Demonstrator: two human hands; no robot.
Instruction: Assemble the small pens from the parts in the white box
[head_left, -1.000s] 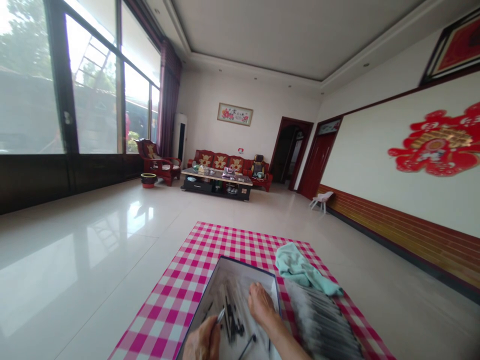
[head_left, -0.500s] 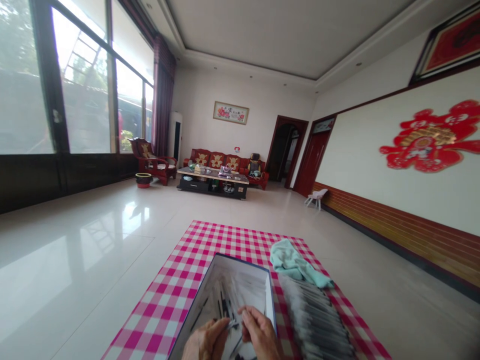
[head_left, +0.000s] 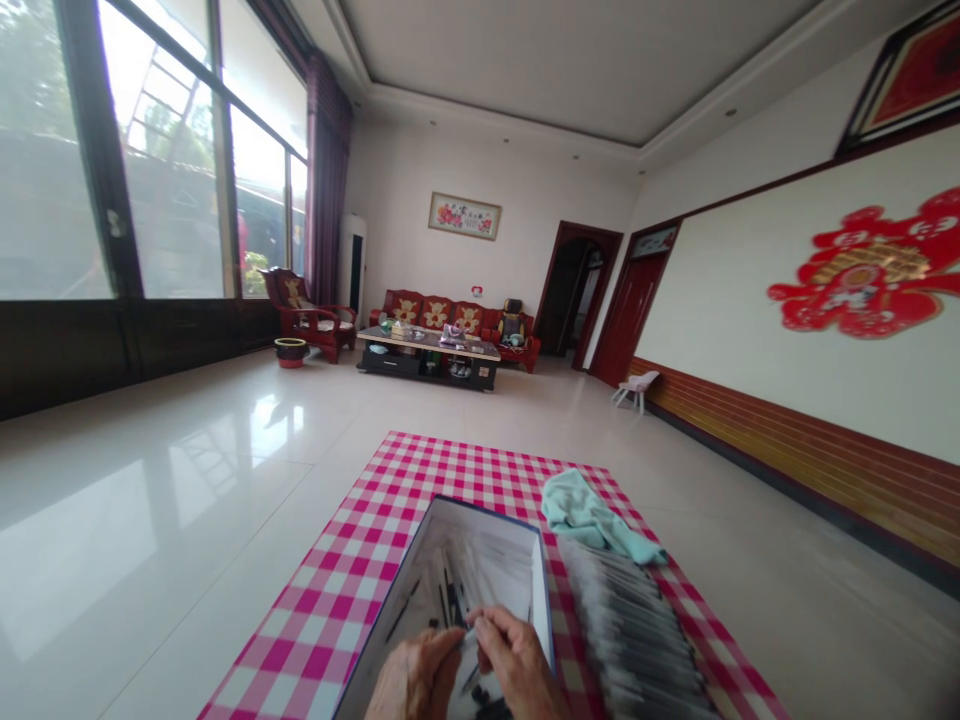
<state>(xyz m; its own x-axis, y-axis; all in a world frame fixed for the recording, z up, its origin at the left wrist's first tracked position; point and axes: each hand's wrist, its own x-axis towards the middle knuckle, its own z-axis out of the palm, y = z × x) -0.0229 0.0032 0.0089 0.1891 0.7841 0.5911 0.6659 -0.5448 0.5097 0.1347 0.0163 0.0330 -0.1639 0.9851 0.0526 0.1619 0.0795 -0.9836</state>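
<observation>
your left hand (head_left: 416, 682) and right hand (head_left: 516, 665) pinch narrow on a thin piece (head_left: 469, 634) over the open box (head_left: 487, 511) on the checked cloth (head_left: 360, 560); a loosened grip could drop it among the dark sticks (head_left: 450, 597).

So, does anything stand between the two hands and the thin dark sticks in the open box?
Nothing visible does. The left hand and the right hand are over the box, fingertips meeting just above the thin dark sticks. The teal cloth lies apart.
</observation>
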